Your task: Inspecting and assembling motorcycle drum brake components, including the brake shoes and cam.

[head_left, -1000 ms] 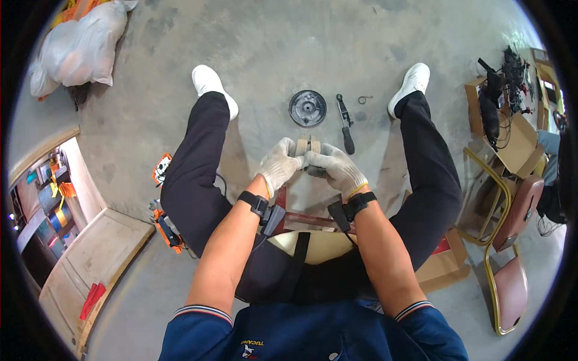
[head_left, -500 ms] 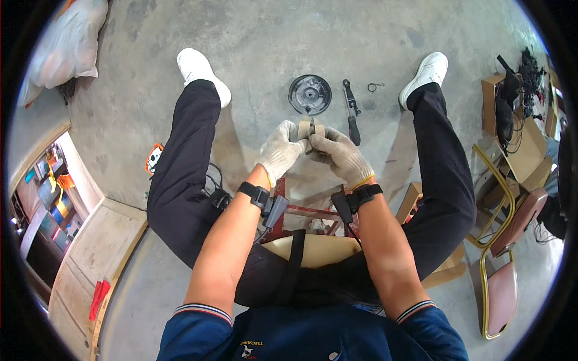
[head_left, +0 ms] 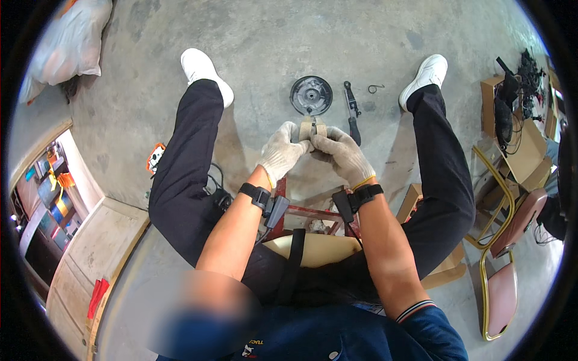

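In white knit gloves, my left hand (head_left: 281, 148) and my right hand (head_left: 341, 150) meet in front of me. Between them they hold a pair of curved tan-faced brake shoes (head_left: 306, 128), side by side and upright. The fingers of both hands are closed round the outer sides of the shoes; the gloves hide part of them. Just beyond lies a round dark drum-brake backing plate (head_left: 310, 95) on the concrete floor. To its right are a black-handled tool (head_left: 352, 114) and a small bent wire piece, perhaps a spring (head_left: 376, 88).
A red metal frame (head_left: 313, 212) stands below my forearms, between my legs. At the right are open cardboard boxes (head_left: 524, 144) with black parts and a gold-framed chair (head_left: 503, 295). A wooden board (head_left: 96, 259) and a filled plastic bag (head_left: 69, 48) are at the left.
The hands keep their hold on the brake shoes, with barely any movement. The view has shifted very slightly.
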{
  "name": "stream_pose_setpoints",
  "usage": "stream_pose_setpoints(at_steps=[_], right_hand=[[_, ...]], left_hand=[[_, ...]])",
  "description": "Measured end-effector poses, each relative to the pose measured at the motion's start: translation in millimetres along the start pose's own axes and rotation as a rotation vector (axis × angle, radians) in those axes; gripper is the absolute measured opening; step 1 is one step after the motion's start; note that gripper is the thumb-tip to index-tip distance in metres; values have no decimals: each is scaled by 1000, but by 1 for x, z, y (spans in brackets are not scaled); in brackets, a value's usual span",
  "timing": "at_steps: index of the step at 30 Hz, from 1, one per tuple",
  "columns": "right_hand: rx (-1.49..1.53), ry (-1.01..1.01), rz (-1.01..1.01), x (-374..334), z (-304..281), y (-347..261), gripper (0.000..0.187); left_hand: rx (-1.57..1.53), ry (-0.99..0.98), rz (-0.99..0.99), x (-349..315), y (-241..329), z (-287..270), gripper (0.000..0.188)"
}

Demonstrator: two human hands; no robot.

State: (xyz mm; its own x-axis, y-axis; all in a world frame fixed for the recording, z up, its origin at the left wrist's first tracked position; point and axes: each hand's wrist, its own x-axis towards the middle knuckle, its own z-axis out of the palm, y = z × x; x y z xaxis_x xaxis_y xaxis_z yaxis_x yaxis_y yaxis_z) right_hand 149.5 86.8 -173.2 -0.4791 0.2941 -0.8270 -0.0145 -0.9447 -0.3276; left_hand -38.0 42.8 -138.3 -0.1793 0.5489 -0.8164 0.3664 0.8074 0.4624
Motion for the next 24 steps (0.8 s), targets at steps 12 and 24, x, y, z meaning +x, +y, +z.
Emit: stream_pose_setpoints(at_steps=[12, 24], right_hand=[[67, -38, 71, 2, -11, 18, 49], [12, -31, 69, 32, -24, 13, 41]], left_hand=[[-161, -93, -32, 7, -26, 13, 46], [-45, -46, -34, 30, -5, 14, 51]])
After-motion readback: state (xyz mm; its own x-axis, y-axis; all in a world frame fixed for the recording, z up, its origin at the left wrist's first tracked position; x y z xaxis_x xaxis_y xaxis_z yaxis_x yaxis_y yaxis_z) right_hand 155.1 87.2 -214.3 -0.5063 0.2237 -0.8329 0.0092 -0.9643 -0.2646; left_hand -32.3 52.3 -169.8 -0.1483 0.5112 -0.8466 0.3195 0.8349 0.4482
